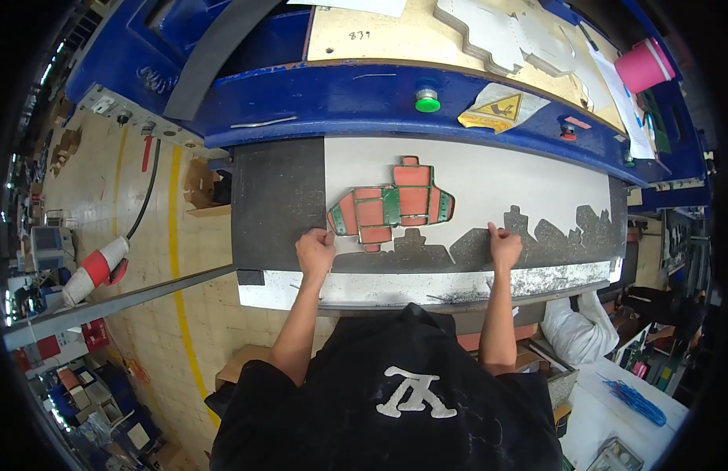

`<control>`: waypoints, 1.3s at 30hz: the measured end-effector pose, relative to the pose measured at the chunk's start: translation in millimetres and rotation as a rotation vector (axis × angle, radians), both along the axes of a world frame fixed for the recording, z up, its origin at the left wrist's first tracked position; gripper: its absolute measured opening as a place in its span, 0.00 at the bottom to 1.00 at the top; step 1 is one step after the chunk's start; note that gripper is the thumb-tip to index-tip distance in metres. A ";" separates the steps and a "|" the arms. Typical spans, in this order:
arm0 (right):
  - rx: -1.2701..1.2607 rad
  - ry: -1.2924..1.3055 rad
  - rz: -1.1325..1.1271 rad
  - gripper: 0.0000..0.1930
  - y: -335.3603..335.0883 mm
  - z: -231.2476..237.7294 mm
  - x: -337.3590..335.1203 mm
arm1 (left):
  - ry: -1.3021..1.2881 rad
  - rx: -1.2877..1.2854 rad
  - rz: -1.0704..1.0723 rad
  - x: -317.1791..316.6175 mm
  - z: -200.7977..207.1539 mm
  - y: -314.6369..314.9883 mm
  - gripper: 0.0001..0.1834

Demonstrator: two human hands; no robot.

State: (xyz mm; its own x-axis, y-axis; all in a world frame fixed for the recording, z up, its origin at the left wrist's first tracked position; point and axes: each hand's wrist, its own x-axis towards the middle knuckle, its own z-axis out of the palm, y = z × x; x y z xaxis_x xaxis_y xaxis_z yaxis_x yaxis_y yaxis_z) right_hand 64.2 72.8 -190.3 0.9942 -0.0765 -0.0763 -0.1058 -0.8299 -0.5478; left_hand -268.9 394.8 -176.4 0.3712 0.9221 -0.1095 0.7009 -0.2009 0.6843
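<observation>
A pale sheet of material (489, 173) lies on the dark cutting board (278, 196), its near edge jagged where shapes have been cut away. On the sheet rests a cutting die (391, 206) with a green metal frame and red foam pads. My left hand (315, 253) pinches the sheet's near left corner, just beside the die's left end. To the right of the die, my right hand (506, 247) has thumb and forefinger closed on the sheet's jagged near edge.
A blue machine beam (325, 102) with a green button (427, 100) crosses behind the board. Above it, a wooden shelf (380, 39) bears stacked cut pieces (497, 35). At far right stands a pink bucket (645, 66). A metal rail (129, 304) runs at left.
</observation>
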 end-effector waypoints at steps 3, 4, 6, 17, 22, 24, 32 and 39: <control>-0.277 0.095 0.059 0.17 10.0 38.1 -21.9 | -0.096 0.183 -0.040 -15.9 13.1 -10.1 0.14; -0.081 -0.080 0.343 0.23 18.9 41.2 -38.5 | -0.216 0.210 -0.041 -26.4 15.8 -19.7 0.16; 0.176 -0.251 0.729 0.37 44.3 34.8 -61.9 | -0.286 0.121 -0.087 -55.6 13.8 -52.7 0.09; 0.335 -0.441 0.981 0.28 103.7 -27.5 -69.3 | 0.409 -0.614 0.008 -277.2 -194.3 -202.1 0.18; 0.304 -0.401 0.992 0.28 104.5 -33.0 -72.6 | 0.370 -0.842 0.366 -188.5 -316.1 -227.6 0.20; 0.343 -0.394 1.031 0.27 101.4 -39.1 -71.5 | 0.295 -0.879 0.439 -146.3 -353.1 -242.7 0.20; 0.254 -0.339 0.955 0.27 93.6 -44.4 -70.2 | 0.167 -0.879 0.591 -93.2 -375.4 -265.4 0.21; 0.342 -0.382 1.027 0.26 102.2 -33.8 -68.5 | 0.193 -0.859 0.516 -90.4 -352.9 -262.6 0.21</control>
State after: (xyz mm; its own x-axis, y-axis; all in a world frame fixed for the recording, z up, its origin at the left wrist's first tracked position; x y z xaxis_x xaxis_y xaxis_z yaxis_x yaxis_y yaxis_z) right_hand -4.3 175.1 -224.1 0.5385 0.7505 0.3831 0.7565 -0.2303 -0.6121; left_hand -359.3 132.1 -529.3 -0.1431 0.5465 -0.8251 0.6770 0.6623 0.3212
